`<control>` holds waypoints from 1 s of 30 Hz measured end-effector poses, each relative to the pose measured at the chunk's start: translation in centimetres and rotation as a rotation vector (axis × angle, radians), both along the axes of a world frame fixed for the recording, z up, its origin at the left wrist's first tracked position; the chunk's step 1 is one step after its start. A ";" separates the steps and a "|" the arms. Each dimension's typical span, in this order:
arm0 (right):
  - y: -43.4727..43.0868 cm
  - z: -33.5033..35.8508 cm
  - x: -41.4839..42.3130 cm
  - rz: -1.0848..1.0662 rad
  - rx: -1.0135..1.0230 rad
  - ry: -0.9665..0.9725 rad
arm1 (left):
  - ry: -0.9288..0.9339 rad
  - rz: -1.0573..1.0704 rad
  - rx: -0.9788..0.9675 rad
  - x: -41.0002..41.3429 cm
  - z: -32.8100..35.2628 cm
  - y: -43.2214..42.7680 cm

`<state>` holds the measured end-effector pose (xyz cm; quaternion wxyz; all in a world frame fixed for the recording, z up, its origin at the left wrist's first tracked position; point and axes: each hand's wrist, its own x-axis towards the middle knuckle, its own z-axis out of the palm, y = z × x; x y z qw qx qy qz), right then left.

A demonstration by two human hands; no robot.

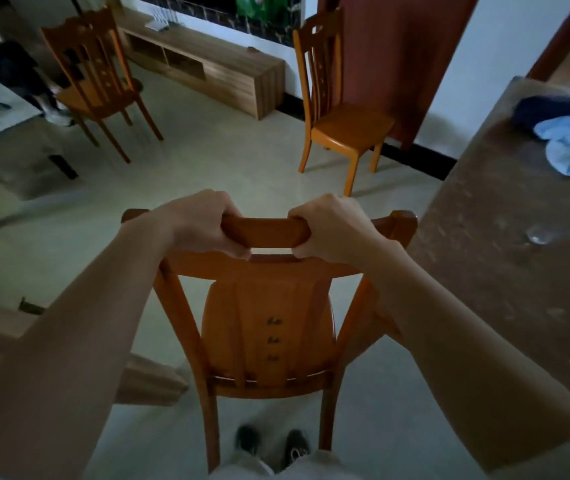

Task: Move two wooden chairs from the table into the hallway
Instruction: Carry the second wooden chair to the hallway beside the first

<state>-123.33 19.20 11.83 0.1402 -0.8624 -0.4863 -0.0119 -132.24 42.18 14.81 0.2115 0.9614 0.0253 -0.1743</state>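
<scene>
We have both hands on the top rail of the wooden chair (pixel 266 327) directly in front of us, and the grip looks chosen for carrying: the left hand (pixel 204 223) and the right hand (pixel 332 228) are each wrapped tight around the rail, fingers curled under it through the slot, one on either side of its middle, so the weight should hang evenly between our arms. The chair's back faces us and its seat points away, with our feet (pixel 273 445) just behind its rear legs; we cannot tell whether those legs are on the floor (pixel 224 161) or lifted clear. The chair stands just beside the long edge of the brown table (pixel 505 237) on our right, near enough that the rail's right end sits close to that edge, so we judge it is only starting to leave the table. Two more chairs are out in the open room: one (pixel 339 109) ahead to the right against the red-brown door panel (pixel 390 57), well apart from us, and another (pixel 100 81) at far left beside a white table (pixel 6 116). On the brown table lie a dark and pale blue bundle of cloth (pixel 560 133) near its far corner and a small glass (pixel 538 233) toward the near edge.
</scene>
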 end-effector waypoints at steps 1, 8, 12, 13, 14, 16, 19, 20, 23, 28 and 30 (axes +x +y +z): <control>0.5 0.1 0.9 -0.008 0.000 -0.004 | -0.006 -0.012 0.004 1.1 0.1 0.6; 5.0 1.2 7.2 -0.092 -0.042 -0.012 | -0.023 -0.105 0.014 9.7 0.4 5.9; 8.0 1.4 11.3 -0.168 -0.057 -0.022 | -0.016 -0.162 -0.007 15.1 0.5 9.1; 8.5 1.4 12.3 -0.188 -0.055 -0.028 | -0.020 -0.174 -0.006 16.5 0.5 9.6; 9.0 1.5 13.4 -0.207 -0.054 -0.034 | -0.026 -0.185 -0.009 18.0 0.5 10.2; 9.7 1.6 15.5 -0.254 -0.053 -0.039 | -0.036 -0.224 -0.009 21.1 0.4 11.1; 10.6 1.7 18.8 -0.321 -0.034 -0.029 | -0.052 -0.288 -0.002 26.1 0.4 12.3; 10.9 1.7 19.9 -0.333 -0.032 -0.022 | -0.056 -0.305 0.002 27.8 0.3 12.7; 11.6 1.8 23.3 -0.370 -0.034 0.007 | -0.061 -0.348 0.026 32.8 0.1 13.6; 12.8 2.1 30.2 -0.417 -0.040 0.037 | -0.064 -0.435 0.043 41.3 0.3 14.8; 13.1 2.1 33.3 -0.436 -0.032 0.052 | -0.065 -0.450 0.044 44.8 0.4 14.8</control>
